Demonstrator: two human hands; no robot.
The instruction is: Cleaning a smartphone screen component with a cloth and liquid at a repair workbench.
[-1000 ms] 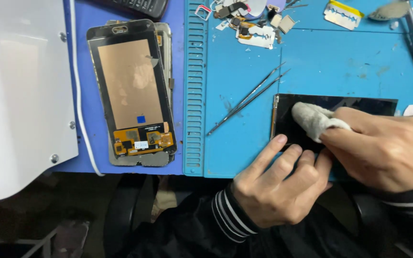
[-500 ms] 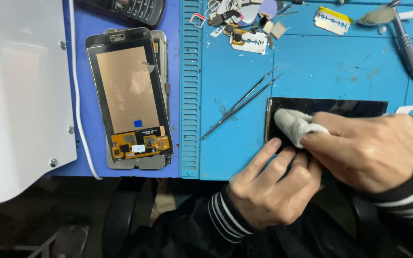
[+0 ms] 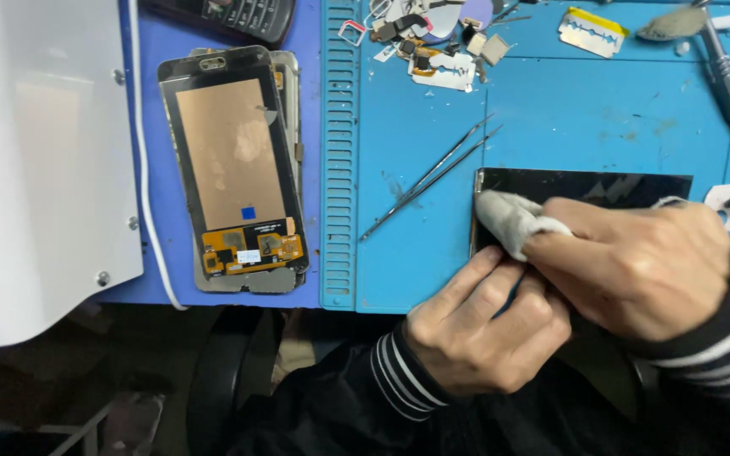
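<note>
Blue mat (image 3: 601, 110) covers worktop. Detached screen assembly (image 3: 234, 169) lies at far left, copper back up. Black glass panel (image 3: 589, 186) lies at mat's near edge. My right hand (image 3: 635, 266), grip closed on grey cloth (image 3: 509, 221), presses it onto panel's left end. My left hand (image 3: 483, 325), fingers curled, steadies panel's near-left corner. Tweezers (image 3: 428, 181) lie just left of panel.

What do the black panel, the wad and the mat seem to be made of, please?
Panel: likely glass, glossy black; it mirrors pale streaks.
Wad: soft cloth or tissue, matte grey-white, crumpled under the right hand.
Mat: probably rubber or silicone, matte blue, with moulded ridges.
</note>
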